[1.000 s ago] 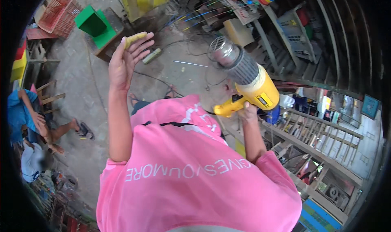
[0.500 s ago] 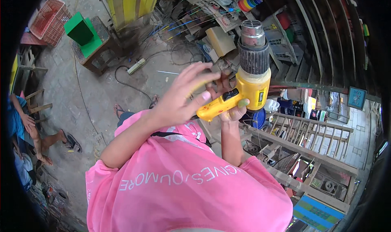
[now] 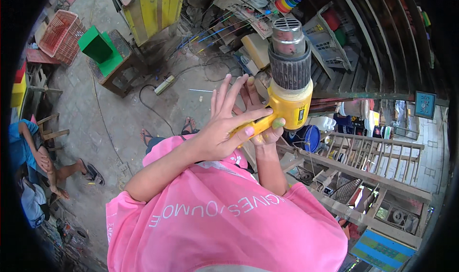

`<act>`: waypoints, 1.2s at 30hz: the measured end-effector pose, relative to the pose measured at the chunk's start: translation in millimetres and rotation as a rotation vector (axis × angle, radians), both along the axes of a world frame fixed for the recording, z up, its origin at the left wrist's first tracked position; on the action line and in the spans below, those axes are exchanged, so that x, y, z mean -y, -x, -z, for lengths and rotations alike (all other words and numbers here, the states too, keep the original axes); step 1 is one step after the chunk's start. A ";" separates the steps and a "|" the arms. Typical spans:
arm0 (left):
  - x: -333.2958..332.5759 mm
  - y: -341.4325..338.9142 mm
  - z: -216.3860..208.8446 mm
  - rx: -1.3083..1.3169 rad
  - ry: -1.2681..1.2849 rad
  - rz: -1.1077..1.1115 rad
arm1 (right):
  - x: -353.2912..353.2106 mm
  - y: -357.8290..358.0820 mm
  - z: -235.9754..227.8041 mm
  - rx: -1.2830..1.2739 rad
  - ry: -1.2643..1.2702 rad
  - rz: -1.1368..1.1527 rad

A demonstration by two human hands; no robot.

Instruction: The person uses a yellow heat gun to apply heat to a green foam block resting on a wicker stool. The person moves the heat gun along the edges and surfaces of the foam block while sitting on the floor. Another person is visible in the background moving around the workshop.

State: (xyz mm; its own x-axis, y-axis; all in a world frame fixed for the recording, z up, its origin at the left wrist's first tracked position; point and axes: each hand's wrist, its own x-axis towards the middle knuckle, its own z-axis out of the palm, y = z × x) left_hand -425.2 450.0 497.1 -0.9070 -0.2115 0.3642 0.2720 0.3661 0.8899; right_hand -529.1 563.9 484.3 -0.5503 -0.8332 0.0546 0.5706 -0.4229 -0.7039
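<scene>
A yellow heat gun (image 3: 290,102) with a ribbed dark collar and a slotted metal nozzle points away from me, in front of my pink shirt. My right hand (image 3: 268,134) holds it from behind and below. The thumb, greenish at the tip, rests against the body, and the other fingers show beyond the handle. Over the handle lies my left hand (image 3: 227,126) with its fingers spread. Its index fingertip touches the switch area, which it mostly covers, and the thumb lies along the handle's end.
A green block-like piece (image 3: 101,52) stands on a low wooden stool (image 3: 125,57) at the far left, near a red crate (image 3: 61,35). A cord (image 3: 160,110) crosses the floor. Another person's legs (image 3: 67,171) show at left. Wooden racks (image 3: 363,181) and a blue bucket (image 3: 306,138) stand at right.
My left hand has come from beside the handle onto it, its index finger now at the switch. The heat gun has shifted slightly left and up, still in my right hand.
</scene>
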 end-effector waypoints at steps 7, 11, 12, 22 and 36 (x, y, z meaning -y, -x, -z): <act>-2.3 -7.6 -11.1 0.047 0.008 -0.008 | -0.2 1.8 3.4 -0.042 0.110 -0.088; -3.9 -11.7 -10.9 -0.003 -0.016 -0.028 | -0.4 6.6 -2.7 -0.098 -0.002 -0.118; -3.6 -11.7 -10.3 -0.061 -0.035 -0.050 | 1.0 4.3 -5.4 -0.075 0.029 -0.053; 88.9 -23.2 -123.8 -0.416 -0.388 -0.151 | -61.3 52.9 19.8 -0.247 -0.090 0.179; 82.6 -4.8 -122.2 -0.283 -0.201 -0.016 | -35.6 6.1 -53.6 -0.484 -0.341 0.015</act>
